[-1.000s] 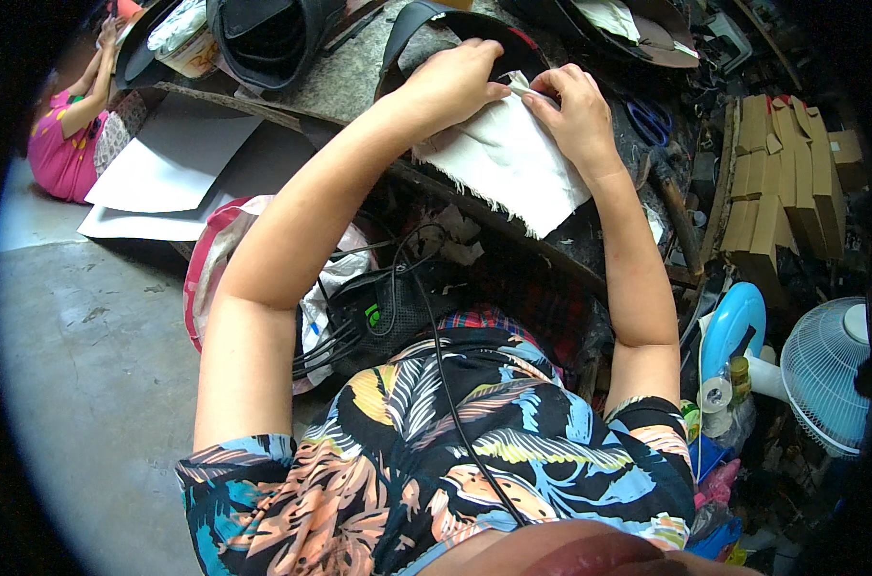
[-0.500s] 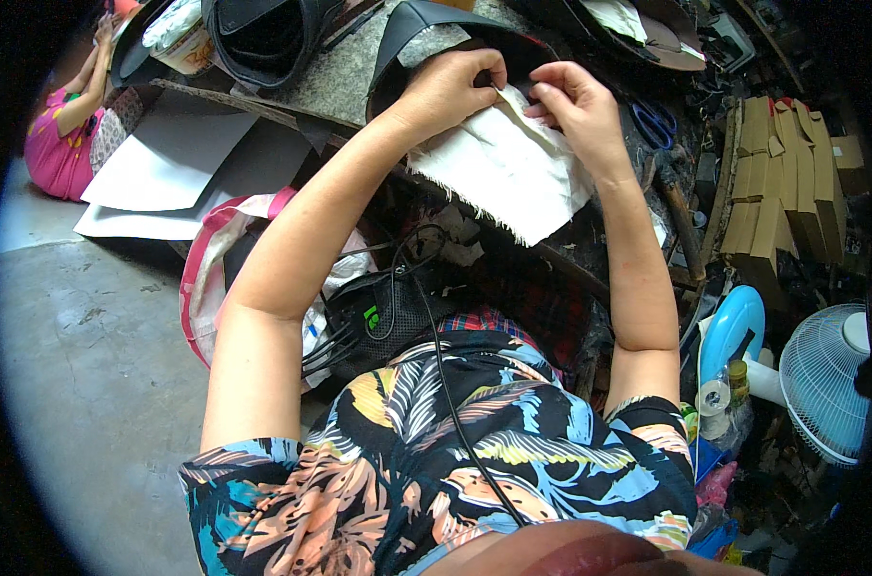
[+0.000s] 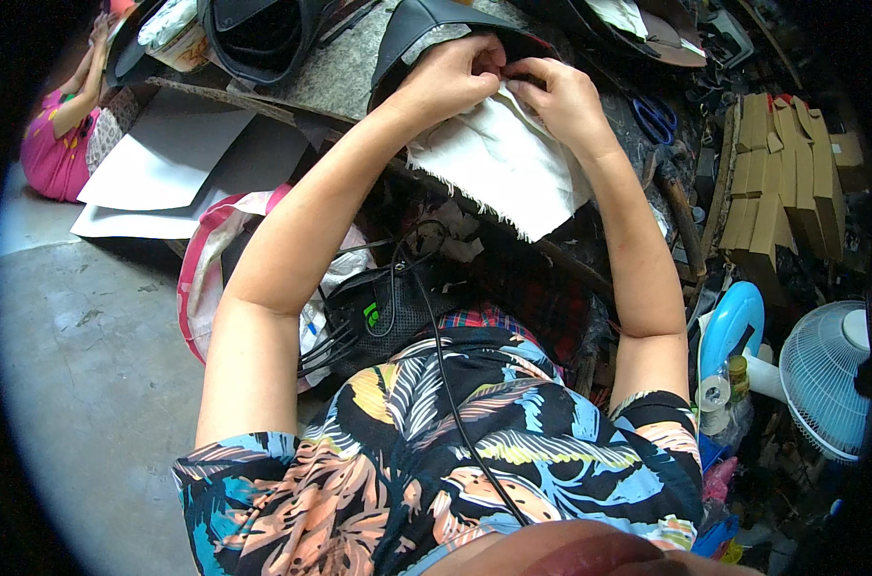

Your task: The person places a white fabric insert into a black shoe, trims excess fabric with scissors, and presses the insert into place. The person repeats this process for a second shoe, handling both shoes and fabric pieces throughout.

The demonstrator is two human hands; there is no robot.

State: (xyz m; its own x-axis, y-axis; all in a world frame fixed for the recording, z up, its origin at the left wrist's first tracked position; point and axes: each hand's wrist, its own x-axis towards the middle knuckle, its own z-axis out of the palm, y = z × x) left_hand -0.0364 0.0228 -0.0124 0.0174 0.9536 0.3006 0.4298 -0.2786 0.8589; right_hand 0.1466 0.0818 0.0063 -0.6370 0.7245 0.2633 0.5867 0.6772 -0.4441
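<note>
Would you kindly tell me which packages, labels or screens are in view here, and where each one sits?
Flattened cardboard boxes: upper right, brown, stacked on edge.
Small bottle: right, beside the blue fan, yellowish label, print too small to tell.
Tape roll: next to the bottle, round, white.
Pink-trimmed plastic bag: left, under the left arm, whitish.
No screens or signs show.

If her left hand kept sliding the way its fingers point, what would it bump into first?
The left hand points rightward across the white cloth, so it would most likely meet the right hand first; their fingertips already seem to touch at the cloth's top edge, over the black leather piece.
</note>
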